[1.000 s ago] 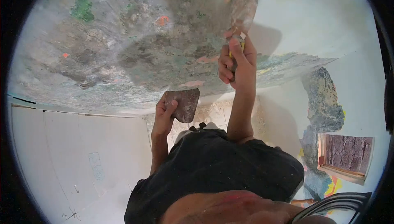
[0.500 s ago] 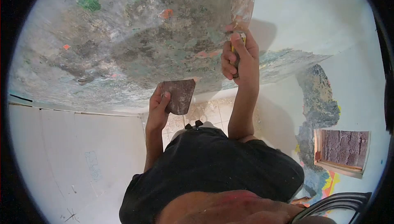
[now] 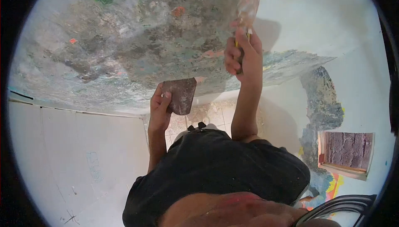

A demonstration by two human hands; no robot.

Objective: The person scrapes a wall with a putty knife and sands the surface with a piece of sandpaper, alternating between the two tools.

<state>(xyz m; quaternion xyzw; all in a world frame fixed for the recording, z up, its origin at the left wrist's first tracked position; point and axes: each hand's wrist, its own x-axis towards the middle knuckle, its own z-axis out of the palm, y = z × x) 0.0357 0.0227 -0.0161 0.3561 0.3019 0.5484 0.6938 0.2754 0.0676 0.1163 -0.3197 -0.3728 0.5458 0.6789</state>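
My right hand (image 3: 248, 58) is wrapped around the handle of a putty knife (image 3: 249, 5), raised high in front of me. Yellow and dark parts of the handle show between the fingers. The blade, smeared pale and slightly blurred, lies against or close to the wall where the mottled patch (image 3: 166, 39) meets the white surface (image 3: 299, 14). Lower and to the left, my left hand (image 3: 159, 109) grips a flat, dark brown plate (image 3: 181, 96) with pale residue on its face. Its thumb lies over the front, and its other fingers are mostly hidden behind.
A small framed opening (image 3: 348, 151) with rough masonry behind it is at the right. White panels (image 3: 79, 143) stand on the left. Stained floor tiles (image 3: 216, 112) lie below. Coiled dark cable (image 3: 341, 206) shows at the lower right.
The putty knife has shifted slightly up and right along the wall. The brown plate has moved a little left and up. My view has turned slightly.
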